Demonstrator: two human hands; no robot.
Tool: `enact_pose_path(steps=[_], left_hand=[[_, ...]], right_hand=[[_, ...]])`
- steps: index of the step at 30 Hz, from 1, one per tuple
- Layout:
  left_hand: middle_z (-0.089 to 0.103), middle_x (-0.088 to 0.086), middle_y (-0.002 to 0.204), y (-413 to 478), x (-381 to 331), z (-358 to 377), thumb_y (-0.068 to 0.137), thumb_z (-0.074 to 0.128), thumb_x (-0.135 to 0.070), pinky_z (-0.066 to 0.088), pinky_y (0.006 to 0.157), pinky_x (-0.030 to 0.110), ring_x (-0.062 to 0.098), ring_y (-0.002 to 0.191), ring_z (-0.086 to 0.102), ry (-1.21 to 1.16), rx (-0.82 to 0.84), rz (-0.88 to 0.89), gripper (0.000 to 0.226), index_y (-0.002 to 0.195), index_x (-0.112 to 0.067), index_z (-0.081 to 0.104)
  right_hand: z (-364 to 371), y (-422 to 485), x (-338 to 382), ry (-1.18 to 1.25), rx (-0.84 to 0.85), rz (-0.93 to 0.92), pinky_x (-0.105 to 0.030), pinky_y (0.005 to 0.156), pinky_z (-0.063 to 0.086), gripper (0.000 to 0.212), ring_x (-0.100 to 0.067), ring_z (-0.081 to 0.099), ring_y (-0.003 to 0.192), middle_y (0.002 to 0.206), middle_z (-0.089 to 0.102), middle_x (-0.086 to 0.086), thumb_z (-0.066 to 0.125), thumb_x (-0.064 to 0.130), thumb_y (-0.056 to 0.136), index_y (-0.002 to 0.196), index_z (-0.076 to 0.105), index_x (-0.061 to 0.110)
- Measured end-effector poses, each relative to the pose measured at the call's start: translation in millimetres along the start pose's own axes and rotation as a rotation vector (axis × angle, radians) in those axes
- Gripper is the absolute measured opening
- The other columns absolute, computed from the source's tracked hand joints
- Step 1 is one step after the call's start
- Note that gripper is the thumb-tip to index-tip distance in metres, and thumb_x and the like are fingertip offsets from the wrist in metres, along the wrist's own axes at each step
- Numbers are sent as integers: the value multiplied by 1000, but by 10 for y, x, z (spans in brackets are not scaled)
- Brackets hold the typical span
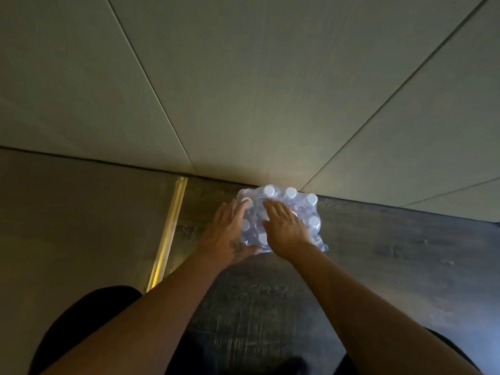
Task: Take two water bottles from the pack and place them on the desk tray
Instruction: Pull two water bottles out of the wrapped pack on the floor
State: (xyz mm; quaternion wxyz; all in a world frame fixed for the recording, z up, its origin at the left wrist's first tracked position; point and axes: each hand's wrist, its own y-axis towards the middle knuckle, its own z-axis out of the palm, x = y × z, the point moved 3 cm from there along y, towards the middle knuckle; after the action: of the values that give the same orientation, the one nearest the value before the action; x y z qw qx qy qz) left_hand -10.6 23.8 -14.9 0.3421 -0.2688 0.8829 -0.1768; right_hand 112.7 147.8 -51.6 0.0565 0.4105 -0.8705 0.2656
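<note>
A shrink-wrapped pack of water bottles (300,209) with white caps stands on the dark wood floor, right against the base of a pale wall. My left hand (227,231) lies on the pack's left side, fingers spread over the wrap and thumb under its near edge. My right hand (284,226) rests flat on top of the pack, fingers apart and pointing to the wall. Neither hand encloses a single bottle. Several caps show at the far and right sides; the rest are hidden under my hands. No desk tray is in view.
The panelled wall (243,90) fills the upper half. A brass floor strip (170,231) runs left of the pack, with paler flooring (67,226) beyond it. Dark wood floor (392,266) stretches to the right. My dark-clothed knees (89,320) sit at the bottom.
</note>
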Motion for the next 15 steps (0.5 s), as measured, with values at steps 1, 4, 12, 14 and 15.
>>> enact_pose_path(steps=[1,4,12,14,15], left_hand=[[9,4,187,53,32,61,80,85,-71,28,135,61,35,173,9,-26,5,18,127,175,-33,9],[10,4,186,175,22,117,78,91,-63,36,131,63,34,171,14,-56,27,5,131,175,-34,8],[24,10,179,241,-39,151,78,91,-60,46,122,56,36,163,31,-41,-51,30,124,173,-35,16],[21,8,181,238,-32,158,80,91,-58,46,123,56,36,165,29,-39,-40,29,123,173,-34,15],[19,7,182,241,-35,156,81,91,-58,45,124,56,35,166,27,-47,-34,26,122,173,-34,15]], right_hand=[[54,51,-1,-34,-18,-13,-49,131,24,64,-28,22,164,178,23,-7,43,41,113,169,20,19],[111,154,-18,-109,-64,-9,-45,122,39,58,-29,40,153,167,41,-8,51,36,111,163,33,18],[102,163,-4,-140,-163,-40,-41,101,54,38,-26,57,130,145,59,-8,61,21,107,144,56,14],[-25,111,1,-93,-221,-55,-41,100,55,38,-27,60,129,143,63,-9,61,21,107,144,58,13],[-133,79,12,-64,-253,-58,-41,98,56,38,-28,62,126,140,65,-10,63,20,106,143,59,12]])
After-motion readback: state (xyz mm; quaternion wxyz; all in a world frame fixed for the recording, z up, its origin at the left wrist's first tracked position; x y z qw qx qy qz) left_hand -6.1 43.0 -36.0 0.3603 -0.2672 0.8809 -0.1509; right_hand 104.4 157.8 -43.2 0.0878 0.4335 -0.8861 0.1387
